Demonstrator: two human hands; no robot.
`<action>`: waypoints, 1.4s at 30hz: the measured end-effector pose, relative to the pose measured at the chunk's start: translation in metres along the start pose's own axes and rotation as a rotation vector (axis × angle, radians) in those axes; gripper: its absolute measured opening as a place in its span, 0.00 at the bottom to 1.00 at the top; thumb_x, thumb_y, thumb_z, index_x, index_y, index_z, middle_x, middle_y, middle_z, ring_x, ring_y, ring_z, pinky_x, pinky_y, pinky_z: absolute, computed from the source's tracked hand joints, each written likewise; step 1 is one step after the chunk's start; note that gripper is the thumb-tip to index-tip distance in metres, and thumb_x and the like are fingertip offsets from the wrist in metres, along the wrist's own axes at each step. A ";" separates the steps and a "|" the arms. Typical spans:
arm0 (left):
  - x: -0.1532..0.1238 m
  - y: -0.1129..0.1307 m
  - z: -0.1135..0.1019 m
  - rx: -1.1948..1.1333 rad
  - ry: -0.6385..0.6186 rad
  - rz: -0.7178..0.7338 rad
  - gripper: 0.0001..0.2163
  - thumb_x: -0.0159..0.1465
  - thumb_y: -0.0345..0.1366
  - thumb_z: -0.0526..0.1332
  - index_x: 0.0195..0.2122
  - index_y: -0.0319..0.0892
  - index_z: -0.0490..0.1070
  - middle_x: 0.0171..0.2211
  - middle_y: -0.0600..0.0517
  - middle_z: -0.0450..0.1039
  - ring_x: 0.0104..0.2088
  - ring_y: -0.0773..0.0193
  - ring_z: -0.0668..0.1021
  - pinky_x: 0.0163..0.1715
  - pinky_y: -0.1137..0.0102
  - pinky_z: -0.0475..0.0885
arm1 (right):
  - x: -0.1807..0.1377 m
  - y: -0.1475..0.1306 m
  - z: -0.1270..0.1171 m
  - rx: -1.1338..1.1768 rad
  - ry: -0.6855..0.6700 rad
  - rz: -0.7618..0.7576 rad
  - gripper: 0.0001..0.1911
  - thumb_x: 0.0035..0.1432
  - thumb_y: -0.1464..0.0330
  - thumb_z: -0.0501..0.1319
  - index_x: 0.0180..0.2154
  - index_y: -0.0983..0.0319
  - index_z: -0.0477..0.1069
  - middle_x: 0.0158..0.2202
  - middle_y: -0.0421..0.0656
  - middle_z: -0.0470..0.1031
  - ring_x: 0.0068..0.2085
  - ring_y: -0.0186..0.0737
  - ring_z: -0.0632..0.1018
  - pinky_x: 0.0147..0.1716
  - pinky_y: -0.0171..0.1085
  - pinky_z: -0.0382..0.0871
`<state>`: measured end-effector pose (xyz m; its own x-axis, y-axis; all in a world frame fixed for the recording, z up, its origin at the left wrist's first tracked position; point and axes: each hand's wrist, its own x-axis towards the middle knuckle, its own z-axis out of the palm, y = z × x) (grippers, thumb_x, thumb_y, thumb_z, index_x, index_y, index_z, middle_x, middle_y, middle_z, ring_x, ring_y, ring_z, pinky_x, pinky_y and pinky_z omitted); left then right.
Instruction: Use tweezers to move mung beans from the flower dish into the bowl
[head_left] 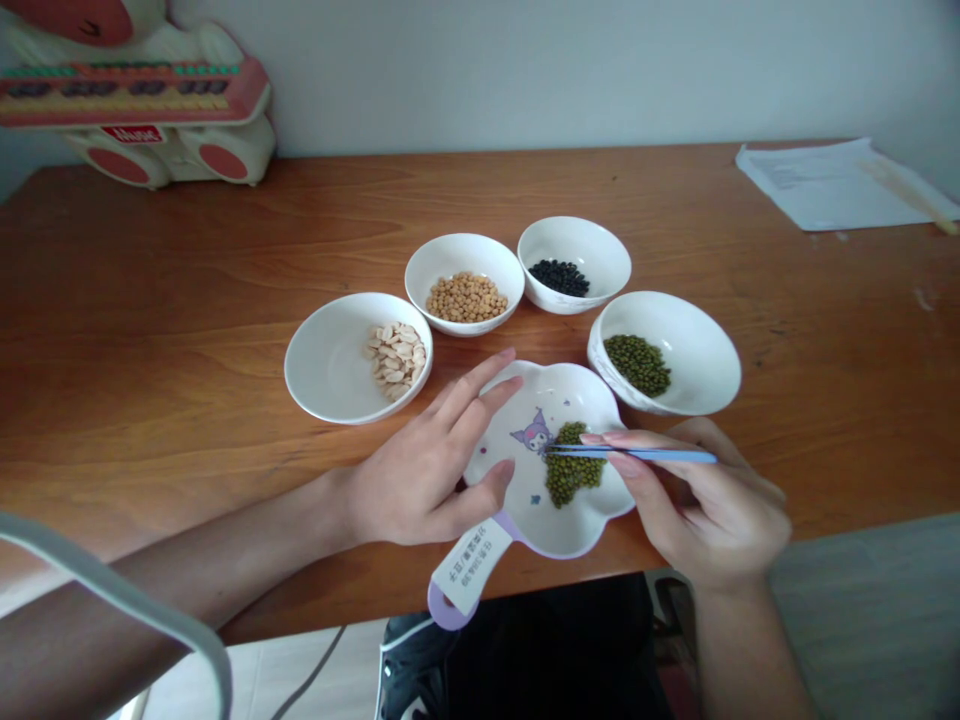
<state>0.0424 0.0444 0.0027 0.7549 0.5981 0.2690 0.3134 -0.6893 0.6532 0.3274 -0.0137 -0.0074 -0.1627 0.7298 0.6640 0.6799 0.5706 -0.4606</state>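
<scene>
In the head view a white flower-shaped dish (581, 535) with a purple rim and a labelled handle (469, 570) lies near the table's front edge. A pile of green mung beans (574, 480) rests in it, beside a printed cartoon figure. My left hand (442, 460) lies over the dish's left side, fingers spread. Blue tweezers (660, 455) are pinched in my right hand (705, 500), their tips at the left edge of the beans. Whether the tips hold a bean is too small to tell. A white bowl (705, 350) with mung beans stands just behind my right hand.
Behind the dish stand a bowl (322, 360) of pale flat seeds, a bowl (465, 250) of tan soybeans and a bowl (577, 235) of black beans. A toy keyboard figure (150, 110) sits back left, papers (840, 185) back right. A grey cable-like strip (150, 600) crosses lower left.
</scene>
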 end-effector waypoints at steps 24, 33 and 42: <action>0.000 0.001 0.001 0.023 -0.002 -0.016 0.34 0.77 0.36 0.59 0.79 0.41 0.45 0.81 0.30 0.44 0.81 0.37 0.55 0.77 0.40 0.62 | -0.001 0.011 0.012 0.031 0.860 0.364 0.08 0.69 0.69 0.70 0.49 0.57 0.85 0.41 0.44 0.88 0.39 0.52 0.89 0.40 0.50 0.87; 0.000 0.001 0.000 0.025 -0.006 -0.013 0.34 0.77 0.35 0.60 0.79 0.39 0.46 0.81 0.29 0.44 0.81 0.36 0.55 0.77 0.40 0.63 | -0.002 0.004 0.008 0.232 0.624 0.379 0.03 0.71 0.68 0.69 0.45 0.59 0.82 0.38 0.41 0.87 0.26 0.35 0.80 0.26 0.37 0.73; 0.000 0.001 -0.001 0.019 -0.012 -0.023 0.35 0.77 0.35 0.60 0.80 0.43 0.44 0.82 0.32 0.43 0.82 0.37 0.54 0.77 0.38 0.62 | -0.004 0.003 0.007 0.387 0.487 0.392 0.07 0.74 0.70 0.64 0.51 0.58 0.78 0.44 0.43 0.89 0.37 0.41 0.89 0.33 0.39 0.86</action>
<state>0.0420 0.0440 0.0041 0.7544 0.6088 0.2456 0.3415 -0.6834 0.6452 0.3251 -0.0123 -0.0160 0.4380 0.7087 0.5531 0.3076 0.4600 -0.8329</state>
